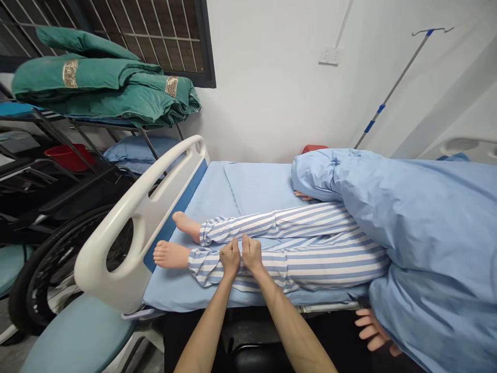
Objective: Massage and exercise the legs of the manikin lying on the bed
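A manikin in blue-and-white striped trousers (322, 264) lies on a bed, its bare feet (173, 255) to the left. My left hand (230, 258) is a closed fist over the nearer lower leg, thumb side up. Close beside it, my right hand (252, 254) is also a fist, a small gap apart, at about the same height on that leg. The cloth around my fists does not look pulled, and nothing shows in either. A light blue quilt (419, 207) covers the upper body; one manikin hand (375, 329) hangs out at the bed's near side.
A white footboard (128, 228) closes the bed's left end. Beyond it stand a wheelchair (50, 269) and a rack with green folded bedding (112, 88). A round pale stool (77, 336) is near left. An IV pole (399, 80) rises behind the bed.
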Tool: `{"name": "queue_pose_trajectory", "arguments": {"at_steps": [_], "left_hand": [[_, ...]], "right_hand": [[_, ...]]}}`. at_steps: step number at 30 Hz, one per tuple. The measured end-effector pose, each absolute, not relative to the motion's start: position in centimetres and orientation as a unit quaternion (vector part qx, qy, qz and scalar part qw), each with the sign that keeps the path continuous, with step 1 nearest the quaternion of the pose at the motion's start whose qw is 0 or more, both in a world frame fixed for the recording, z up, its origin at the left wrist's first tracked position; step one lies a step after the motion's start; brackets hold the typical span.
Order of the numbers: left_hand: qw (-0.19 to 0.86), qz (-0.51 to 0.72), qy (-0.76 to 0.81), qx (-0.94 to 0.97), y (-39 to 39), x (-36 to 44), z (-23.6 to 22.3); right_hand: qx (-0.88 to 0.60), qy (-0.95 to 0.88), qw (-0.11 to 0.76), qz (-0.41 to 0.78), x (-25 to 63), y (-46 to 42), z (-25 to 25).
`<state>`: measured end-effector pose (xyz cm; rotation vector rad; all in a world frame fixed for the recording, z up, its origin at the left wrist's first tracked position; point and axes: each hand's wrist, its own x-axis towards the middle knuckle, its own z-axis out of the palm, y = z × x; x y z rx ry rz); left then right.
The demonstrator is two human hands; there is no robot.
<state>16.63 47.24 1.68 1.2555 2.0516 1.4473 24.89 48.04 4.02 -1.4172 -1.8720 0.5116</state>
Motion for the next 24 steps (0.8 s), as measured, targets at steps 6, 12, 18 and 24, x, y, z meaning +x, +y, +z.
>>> {"name": "queue_pose_trajectory", "arguments": {"at_steps": [6, 12, 18, 24], "left_hand": [[0.235, 0.543, 0.69, 0.417, 47.5, 16.7, 2.7], [0.301, 0.601, 0.643, 0.367, 48.8, 17.7, 4.7], [0.216, 0.508, 0.675, 0.49, 48.3, 18.4, 2.5], [0.194, 0.462, 0.693, 0.519, 48.2, 18.4, 1.9]], "right_hand": [[-0.586, -0.726, 0.317, 0.172, 24.5, 47.9, 1.6], [-0.584, -0.711, 0.35, 0.179, 24.6, 48.4, 1.5], [-0.573, -0.649, 0.431, 0.255, 25.0, 48.8, 1.7], [-0.539, -0.684, 0.424, 0.25, 26.6, 48.7, 4.9]]}}
